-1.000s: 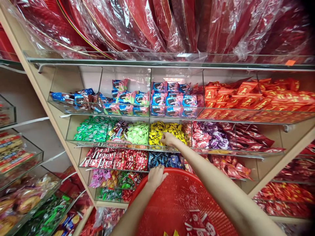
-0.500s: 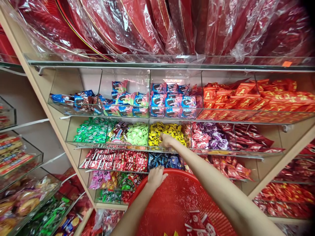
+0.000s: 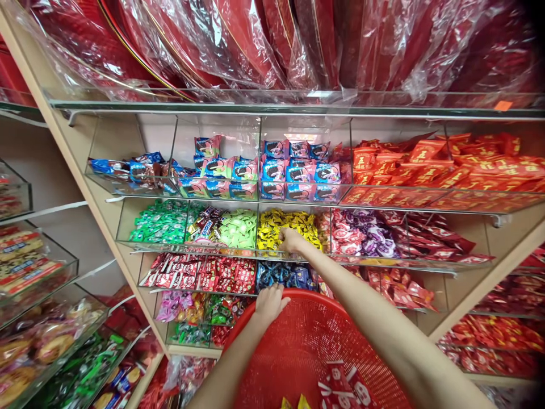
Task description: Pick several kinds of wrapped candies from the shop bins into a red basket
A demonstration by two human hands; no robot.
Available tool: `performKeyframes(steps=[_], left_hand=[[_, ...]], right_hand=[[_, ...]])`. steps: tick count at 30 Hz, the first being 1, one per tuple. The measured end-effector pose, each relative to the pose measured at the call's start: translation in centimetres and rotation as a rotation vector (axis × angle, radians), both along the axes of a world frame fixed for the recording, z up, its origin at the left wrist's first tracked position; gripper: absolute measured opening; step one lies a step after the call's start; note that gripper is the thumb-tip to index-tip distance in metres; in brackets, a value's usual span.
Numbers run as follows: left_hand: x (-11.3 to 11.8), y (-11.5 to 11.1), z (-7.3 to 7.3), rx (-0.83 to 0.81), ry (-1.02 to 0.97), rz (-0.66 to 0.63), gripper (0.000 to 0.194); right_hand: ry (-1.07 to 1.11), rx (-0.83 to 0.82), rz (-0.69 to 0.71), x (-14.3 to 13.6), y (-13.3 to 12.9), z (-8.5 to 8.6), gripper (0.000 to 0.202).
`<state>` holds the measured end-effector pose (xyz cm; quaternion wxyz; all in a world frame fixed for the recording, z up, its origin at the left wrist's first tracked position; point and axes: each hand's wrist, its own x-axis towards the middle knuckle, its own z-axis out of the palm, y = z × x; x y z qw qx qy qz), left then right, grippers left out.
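A red plastic mesh basket (image 3: 264,369) is in front of me, with my left hand (image 3: 269,305) gripping its far rim. Inside it, toward the bottom of the view, lie several red-and-white packets (image 3: 344,386) and a few yellow-wrapped candies (image 3: 302,402). My right hand (image 3: 291,241) reaches over the basket into a clear shelf bin. Its fingers are curled together at a pile of yellow-wrapped candies (image 3: 298,220); whatever sits between the fingertips is hidden.
Beside the yellow pile are light green candies (image 3: 239,228) and pink-and-white ones (image 3: 343,233). Clear dividers and a front lip edge the bins. Blue cookie packs (image 3: 275,170) and orange-red packets (image 3: 400,170) fill the shelf above. Plastic-wrapped red goods (image 3: 238,45) hang over the top shelf.
My right hand has shifted slightly right and down within the yellow candies, and its fingers look more curled. The left hand stays on the basket rim.
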<state>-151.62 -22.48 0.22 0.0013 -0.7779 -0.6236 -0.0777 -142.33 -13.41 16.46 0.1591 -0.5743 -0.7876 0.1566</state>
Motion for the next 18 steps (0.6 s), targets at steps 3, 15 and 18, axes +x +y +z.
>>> performKeyframes(steps=[3, 15, 18], left_hand=[[0.0, 0.0, 0.0, -0.006, 0.003, -0.001, 0.037], [0.0, -0.1, -0.1, 0.017, 0.002, -0.027, 0.039], [0.0, 0.0, -0.1, 0.025, 0.002, -0.037, 0.04]], right_hand=[[0.123, -0.01, -0.006, 0.8, 0.1, 0.1, 0.027], [0.834, -0.274, 0.041, 3.6, -1.3, 0.8, 0.031], [1.061, -0.35, 0.06, 4.5, -1.8, 1.1, 0.033]])
